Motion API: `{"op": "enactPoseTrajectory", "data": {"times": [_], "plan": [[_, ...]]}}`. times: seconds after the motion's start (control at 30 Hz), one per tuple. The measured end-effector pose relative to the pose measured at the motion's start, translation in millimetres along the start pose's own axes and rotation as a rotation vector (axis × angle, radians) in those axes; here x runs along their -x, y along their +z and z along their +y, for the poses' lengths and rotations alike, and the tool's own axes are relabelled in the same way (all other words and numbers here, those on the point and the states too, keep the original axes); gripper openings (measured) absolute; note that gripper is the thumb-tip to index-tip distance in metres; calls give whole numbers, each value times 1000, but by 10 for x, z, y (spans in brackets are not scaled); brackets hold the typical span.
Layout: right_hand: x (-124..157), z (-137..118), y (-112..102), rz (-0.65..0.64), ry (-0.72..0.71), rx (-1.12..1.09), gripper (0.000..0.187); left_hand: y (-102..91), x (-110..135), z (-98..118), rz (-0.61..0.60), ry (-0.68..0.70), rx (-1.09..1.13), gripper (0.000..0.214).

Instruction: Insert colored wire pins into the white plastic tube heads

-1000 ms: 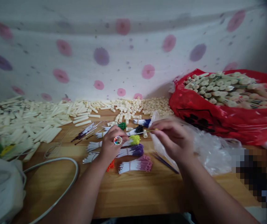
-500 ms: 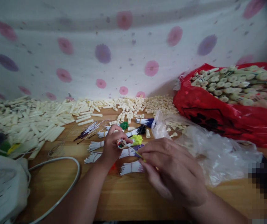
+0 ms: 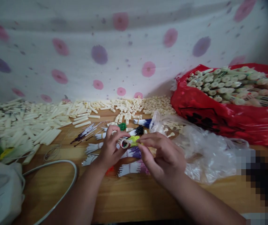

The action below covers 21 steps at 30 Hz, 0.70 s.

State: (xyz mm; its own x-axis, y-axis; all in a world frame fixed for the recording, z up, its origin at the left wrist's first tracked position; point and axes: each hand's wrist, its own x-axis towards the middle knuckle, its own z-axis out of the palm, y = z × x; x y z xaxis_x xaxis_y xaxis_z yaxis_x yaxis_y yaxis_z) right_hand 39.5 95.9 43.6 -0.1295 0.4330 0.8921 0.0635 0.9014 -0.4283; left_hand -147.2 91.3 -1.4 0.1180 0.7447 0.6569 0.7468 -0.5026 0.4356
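Note:
My left hand (image 3: 111, 145) is closed round a short white pen barrel (image 3: 123, 143), its round open end facing me. Dark and coloured refill ends show inside the opening. Just to the right, my right hand (image 3: 163, 156) pinches the yellow end of a thin pen refill (image 3: 139, 143) between thumb and forefinger; the rest of it is hard to make out against the bundle behind. That bundle of yellow-tipped refills (image 3: 134, 140) lies beyond the fingertips. Purple-tipped refills (image 3: 134, 152) and pink-tipped refills (image 3: 130, 168) lie below it, partly covered by my hands.
White pen barrels (image 3: 30, 122) are heaped at the left, with small slotted cream parts (image 3: 130, 107) along the back. A red bag (image 3: 209, 120) of pens stands right, behind a clear plastic bag (image 3: 201, 156). A white cable (image 3: 74, 175) and power strip (image 3: 2, 193) lie front left.
The right hand has moved up and turned, with its fingertips higher and the refill's white length no longer plainly visible. The left hand still holds the barrel. The whole view has shifted slightly.

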Motion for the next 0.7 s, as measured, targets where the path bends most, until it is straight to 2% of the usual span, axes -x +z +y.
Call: {"op": "enactPoseTrajectory", "data": {"times": [0.13, 0.3, 0.5, 0.7], "plan": [[5, 28, -22, -20, -26, -7, 15, -6, 31, -43, -63, 55, -20, 35], [14, 31, -16, -123, -28, 18, 12, 39, 42, -100, -6, 100, 10, 25], [58, 44, 18, -176, -5, 88, 13, 38, 37, -101, 39, 168, -81, 20], [104, 94, 33, -132, -17, 184, 7, 5, 36, -73, 28, 196, -139, 24]]}}
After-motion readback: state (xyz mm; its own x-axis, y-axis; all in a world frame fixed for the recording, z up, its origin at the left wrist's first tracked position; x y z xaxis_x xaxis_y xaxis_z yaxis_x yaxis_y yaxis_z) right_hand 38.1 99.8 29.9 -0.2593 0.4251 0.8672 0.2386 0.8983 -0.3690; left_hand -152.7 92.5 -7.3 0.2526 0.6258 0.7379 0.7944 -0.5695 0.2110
